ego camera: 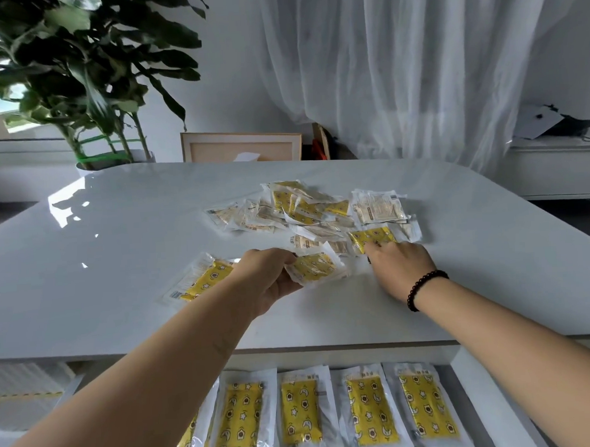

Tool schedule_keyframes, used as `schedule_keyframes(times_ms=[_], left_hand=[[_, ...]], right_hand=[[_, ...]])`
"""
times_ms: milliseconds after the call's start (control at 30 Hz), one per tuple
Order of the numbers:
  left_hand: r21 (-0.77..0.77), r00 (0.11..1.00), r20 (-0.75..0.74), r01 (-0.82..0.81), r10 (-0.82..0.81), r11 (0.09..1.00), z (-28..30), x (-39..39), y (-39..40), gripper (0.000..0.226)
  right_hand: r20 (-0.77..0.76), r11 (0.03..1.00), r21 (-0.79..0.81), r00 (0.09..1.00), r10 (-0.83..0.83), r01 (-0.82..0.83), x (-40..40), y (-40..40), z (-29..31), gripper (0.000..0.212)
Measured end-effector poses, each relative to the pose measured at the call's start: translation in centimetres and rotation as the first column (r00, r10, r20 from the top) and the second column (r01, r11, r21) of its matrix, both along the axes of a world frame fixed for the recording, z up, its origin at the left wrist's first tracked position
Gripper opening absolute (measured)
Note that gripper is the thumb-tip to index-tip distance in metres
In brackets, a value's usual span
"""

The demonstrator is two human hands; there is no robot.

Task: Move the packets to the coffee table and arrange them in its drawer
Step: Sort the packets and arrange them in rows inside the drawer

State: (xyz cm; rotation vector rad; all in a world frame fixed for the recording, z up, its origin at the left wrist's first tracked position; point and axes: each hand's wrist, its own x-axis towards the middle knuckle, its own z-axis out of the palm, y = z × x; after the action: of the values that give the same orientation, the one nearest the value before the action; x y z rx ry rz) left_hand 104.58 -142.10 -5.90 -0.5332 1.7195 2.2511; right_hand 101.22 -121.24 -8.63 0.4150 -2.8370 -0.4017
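Observation:
A loose pile of clear packets with yellow patterned inserts (306, 209) lies in the middle of the white coffee table (118, 231). My left hand (269, 278) grips one yellow packet (314, 268) at the pile's near edge. My right hand (402, 269), with a dark bead bracelet on its wrist, has its fingertips on another yellow packet (372, 237). One more packet (201, 278) lies alone to the left, partly behind my left hand. Below the table's front edge the open drawer (476, 384) holds several packets (302, 412) side by side in a row.
A large potted plant (88, 80) stands behind the table's far left corner. A framed picture (241, 146) leans behind the far edge. Sheer white curtains (415, 66) hang at the back. At the right, a low white cabinet (561, 167) carries papers.

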Motion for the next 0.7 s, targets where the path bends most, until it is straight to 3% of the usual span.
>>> schedule_keyframes(times_ms=[100,167,233,333,533,633,700], left_hand=[[-0.009,1.000,0.004,0.019,-0.019,1.000,0.3,0.4,0.6,0.013],[-0.015,1.000,0.005,0.024,-0.024,1.000,0.4,0.5,0.8,0.014],[-0.007,1.000,-0.002,0.031,-0.031,0.999,0.5,0.5,0.8,0.017],[-0.056,0.999,-0.020,0.045,-0.047,0.997,0.4,0.3,0.8,0.022],[-0.180,0.997,-0.069,0.033,-0.046,0.983,-0.7,0.8,1.5,0.018],[-0.155,0.992,-0.126,-0.031,0.011,0.987,-0.6,0.8,1.6,0.004],[-0.108,0.985,-0.163,-0.068,0.050,0.992,-0.2,0.6,1.7,0.014]], right_hand=[[-0.109,0.978,-0.206,0.994,0.020,-0.043,0.4,0.4,0.0,0.016],[-0.221,0.896,-0.405,0.970,0.100,-0.185,1.0,0.2,0.0,0.010],[-0.317,0.803,-0.439,0.906,0.282,-0.404,2.0,-0.8,0.3,0.006],[-0.290,0.707,-0.416,0.820,0.493,-0.572,3.0,-2.2,-0.1,0.006],[-0.231,0.574,-0.594,0.803,0.549,-0.563,3.1,-2.4,-1.1,0.029],[-0.231,0.470,-0.777,0.885,0.404,-0.418,2.8,-2.4,-1.0,0.021],[-0.133,0.438,-0.865,0.954,0.270,-0.245,2.5,-2.4,-0.6,0.041]])
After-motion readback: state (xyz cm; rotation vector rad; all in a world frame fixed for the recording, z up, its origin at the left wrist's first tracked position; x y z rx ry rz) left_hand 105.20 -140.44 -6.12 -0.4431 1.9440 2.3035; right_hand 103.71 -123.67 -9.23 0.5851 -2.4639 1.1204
